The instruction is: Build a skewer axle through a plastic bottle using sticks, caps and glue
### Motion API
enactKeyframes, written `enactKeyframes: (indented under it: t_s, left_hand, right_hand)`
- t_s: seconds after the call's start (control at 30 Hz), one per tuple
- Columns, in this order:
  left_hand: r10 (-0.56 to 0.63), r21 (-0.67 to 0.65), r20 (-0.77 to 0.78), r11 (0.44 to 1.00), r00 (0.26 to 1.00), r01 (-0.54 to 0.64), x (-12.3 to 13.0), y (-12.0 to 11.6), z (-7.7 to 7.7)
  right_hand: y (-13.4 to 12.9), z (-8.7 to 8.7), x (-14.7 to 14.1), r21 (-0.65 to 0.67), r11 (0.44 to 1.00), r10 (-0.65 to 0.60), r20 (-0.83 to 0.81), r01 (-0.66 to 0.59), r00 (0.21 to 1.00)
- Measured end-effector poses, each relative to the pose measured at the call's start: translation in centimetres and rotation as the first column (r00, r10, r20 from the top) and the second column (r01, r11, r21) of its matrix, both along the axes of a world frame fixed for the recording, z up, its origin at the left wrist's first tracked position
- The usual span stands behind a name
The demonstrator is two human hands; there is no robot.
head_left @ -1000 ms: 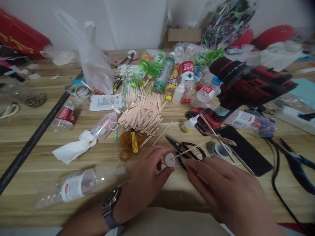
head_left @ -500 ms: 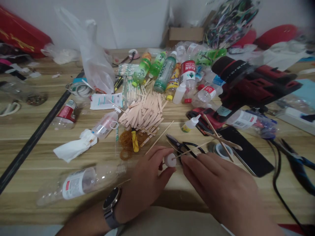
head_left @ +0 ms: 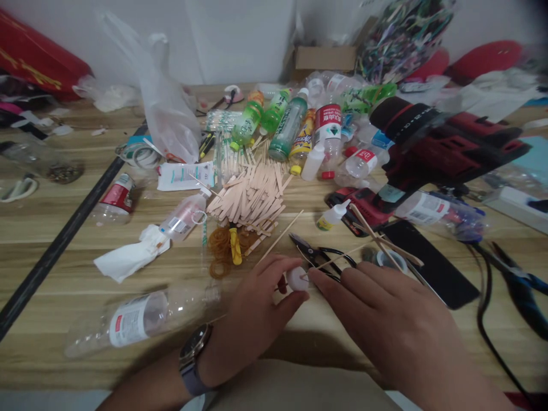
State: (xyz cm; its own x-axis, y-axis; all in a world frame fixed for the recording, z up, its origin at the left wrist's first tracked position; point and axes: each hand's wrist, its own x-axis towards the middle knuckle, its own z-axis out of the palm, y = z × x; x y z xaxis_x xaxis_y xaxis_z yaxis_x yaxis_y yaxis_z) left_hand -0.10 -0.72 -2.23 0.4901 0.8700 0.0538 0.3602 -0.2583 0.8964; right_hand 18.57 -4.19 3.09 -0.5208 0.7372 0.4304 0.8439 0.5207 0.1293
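My left hand [head_left: 261, 308], with a watch on the wrist, pinches a white bottle cap [head_left: 296, 279] between thumb and fingers. A thin wooden skewer [head_left: 342, 256] slants from the cap up to the right. My right hand [head_left: 385, 319] has its fingertips closed on the skewer close beside the cap. Beyond the right knuckles are crossed wooden craft sticks [head_left: 398, 250]; whether they join the skewer cannot be made out. Black-handled scissors [head_left: 314, 251] lie just past the fingertips. Another loose skewer [head_left: 282, 234] lies beyond my left hand.
Craft sticks [head_left: 248, 194] are heaped mid-table near rubber bands [head_left: 220, 248]. A cordless drill [head_left: 411, 160] stands at right, by a phone [head_left: 432, 262] and pliers [head_left: 522, 285]. A clear bottle [head_left: 141, 317] lies at left. A small glue bottle [head_left: 333, 216] stands ahead.
My right fingertips have moved slightly left along the skewer, closer to the cap. The crossed sticks have turned a little. My left hand stays almost where it was.
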Motion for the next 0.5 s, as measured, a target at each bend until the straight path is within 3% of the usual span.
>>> enactKeyframes:
  t_s: [0.17, 0.4, 0.5]
  left_hand:
    - [0.006, -0.021, -0.015, 1.0, 1.0, -0.007, 0.1, 0.1, 0.4]
    - [0.01, -0.038, -0.013, 0.999, 1.0, -0.011, 0.3, 0.1, 0.5]
    - [0.049, -0.145, 0.028, 0.988, 0.998, -0.044, 0.3, 0.3, 0.2]
  right_hand:
    - [0.4, 0.0, -0.2, 0.038, 0.999, 0.012, 0.05, -0.014, 0.999]
    - [0.7, -0.7, -0.8, -0.021, 0.999, 0.048, 0.006, -0.048, 0.999]
    - [0.8, -1.2, -0.8, -0.067, 0.998, 0.012, -0.03, -0.014, 0.999]
